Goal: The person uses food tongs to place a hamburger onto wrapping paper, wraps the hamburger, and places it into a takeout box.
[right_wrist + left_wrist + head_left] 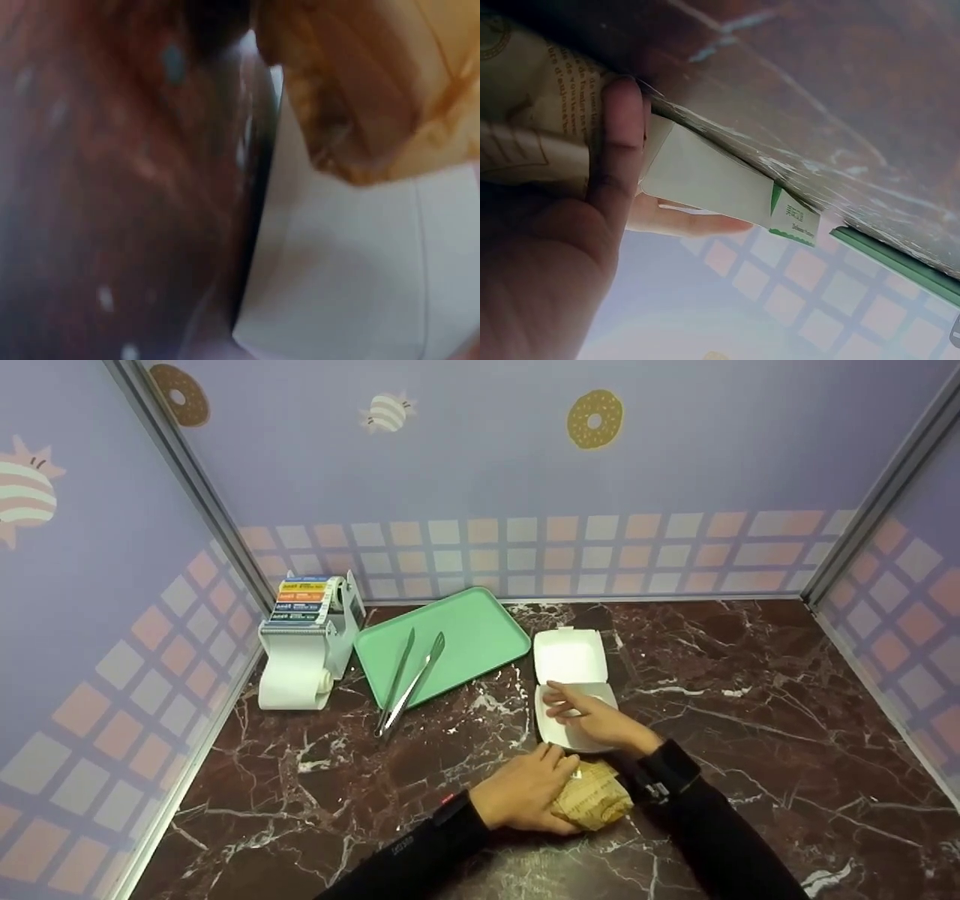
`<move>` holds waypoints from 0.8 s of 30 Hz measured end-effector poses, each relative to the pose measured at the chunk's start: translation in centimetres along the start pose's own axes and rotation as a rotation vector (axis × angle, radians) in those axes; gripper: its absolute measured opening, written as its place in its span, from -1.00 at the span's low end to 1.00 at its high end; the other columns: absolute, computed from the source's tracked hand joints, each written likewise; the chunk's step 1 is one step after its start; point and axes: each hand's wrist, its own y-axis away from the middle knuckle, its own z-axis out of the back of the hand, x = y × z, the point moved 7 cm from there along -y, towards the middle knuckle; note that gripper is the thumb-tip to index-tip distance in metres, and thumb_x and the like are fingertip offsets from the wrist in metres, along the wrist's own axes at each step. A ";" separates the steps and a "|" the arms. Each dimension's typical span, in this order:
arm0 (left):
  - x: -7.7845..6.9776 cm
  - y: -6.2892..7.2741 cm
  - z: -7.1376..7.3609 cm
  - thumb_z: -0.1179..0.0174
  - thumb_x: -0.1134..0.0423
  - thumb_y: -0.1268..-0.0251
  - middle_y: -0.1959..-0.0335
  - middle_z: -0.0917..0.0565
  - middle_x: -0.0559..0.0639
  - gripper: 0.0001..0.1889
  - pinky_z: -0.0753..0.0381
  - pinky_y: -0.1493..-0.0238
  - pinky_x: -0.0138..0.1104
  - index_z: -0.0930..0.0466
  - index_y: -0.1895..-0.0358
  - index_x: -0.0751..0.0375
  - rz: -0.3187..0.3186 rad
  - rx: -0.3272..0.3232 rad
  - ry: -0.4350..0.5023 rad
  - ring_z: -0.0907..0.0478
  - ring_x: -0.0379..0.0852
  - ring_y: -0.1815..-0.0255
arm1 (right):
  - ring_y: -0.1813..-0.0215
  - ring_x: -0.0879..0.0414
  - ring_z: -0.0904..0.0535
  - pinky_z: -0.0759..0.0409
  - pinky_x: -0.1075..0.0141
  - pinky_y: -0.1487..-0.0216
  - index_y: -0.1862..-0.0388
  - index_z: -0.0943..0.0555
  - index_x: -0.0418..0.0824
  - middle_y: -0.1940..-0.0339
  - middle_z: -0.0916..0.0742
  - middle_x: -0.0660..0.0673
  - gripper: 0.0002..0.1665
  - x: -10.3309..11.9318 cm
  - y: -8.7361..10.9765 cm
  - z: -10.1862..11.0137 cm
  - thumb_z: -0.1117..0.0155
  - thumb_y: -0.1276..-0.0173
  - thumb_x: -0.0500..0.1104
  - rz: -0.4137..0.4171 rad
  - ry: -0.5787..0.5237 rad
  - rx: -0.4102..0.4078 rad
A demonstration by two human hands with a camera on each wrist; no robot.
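A parcel wrapped in brown printed paper lies on the marble counter just in front of an open white takeaway box. My left hand grips the parcel from its left side, thumb near the front and fingers over the back. In the left wrist view, a finger lies against the printed paper. Over the box's lower half hovers my right hand, fingers loosely bent and holding nothing. The right wrist view shows crumpled wrapping close above the box's pale outer wall.
A green tray stands left of the box, with metal tongs lying across its front edge. Farther left is a label dispenser with a white paper strip hanging out. Patterned walls enclose the counter at the back and sides.
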 end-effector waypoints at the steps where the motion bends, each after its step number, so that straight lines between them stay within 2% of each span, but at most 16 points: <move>1: 0.0 0.0 0.0 -0.22 -0.54 -0.08 -0.01 -0.46 0.01 -0.04 -0.63 0.08 -0.38 -0.31 -0.34 0.13 0.001 0.002 0.000 -0.42 -0.11 0.01 | -0.38 -0.42 -0.44 -0.45 -0.12 -0.44 -0.62 0.06 -0.47 -0.46 -0.37 -0.55 -0.10 0.1 0.0 -0.1 0.24 -0.25 -0.65 -0.001 0.002 0.002; 6: -0.1 0.0 0.0 -0.20 -0.54 -0.10 -0.04 -0.48 0.03 -0.05 -0.65 0.05 -0.36 -0.31 -0.35 0.13 0.004 0.013 0.001 -0.43 -0.10 -0.02 | -0.37 -0.40 -0.46 -0.45 -0.12 -0.43 -0.63 0.06 -0.45 -0.46 -0.39 -0.53 -0.10 0.2 0.0 -0.3 0.17 -0.28 -0.61 0.007 0.028 -0.001; 15: -0.2 -0.1 0.0 -0.26 -0.51 -0.08 0.03 -0.46 0.00 -0.10 -0.64 0.10 -0.38 -0.32 -0.27 0.12 -0.007 -0.003 -0.011 -0.43 -0.12 0.04 | -0.36 -0.40 -0.47 -0.45 -0.12 -0.43 -0.63 0.04 -0.45 -0.45 -0.40 -0.54 -0.13 0.3 -0.1 -0.8 0.14 -0.33 -0.59 0.007 0.030 -0.018; 19: -0.4 -0.1 0.0 -0.25 -0.50 -0.09 0.03 -0.47 0.01 -0.11 -0.64 0.09 -0.38 -0.32 -0.27 0.11 -0.013 0.007 0.001 -0.44 -0.12 0.05 | -0.35 -0.43 -0.46 -0.44 -0.15 -0.43 -0.62 0.05 -0.48 -0.44 -0.39 -0.57 -0.16 0.6 -0.1 -0.9 0.13 -0.36 -0.59 0.030 0.026 -0.014; 24: -0.4 -0.1 0.0 -0.26 -0.49 -0.10 -0.03 -0.48 0.02 -0.11 -0.65 0.04 -0.37 -0.32 -0.29 0.09 -0.017 0.027 0.016 -0.45 -0.12 0.00 | -0.36 -0.40 -0.47 -0.40 -0.20 -0.44 -0.65 0.10 -0.40 -0.46 -0.39 -0.53 -0.14 0.6 -0.1 -0.9 0.14 -0.41 -0.55 0.027 0.050 -0.012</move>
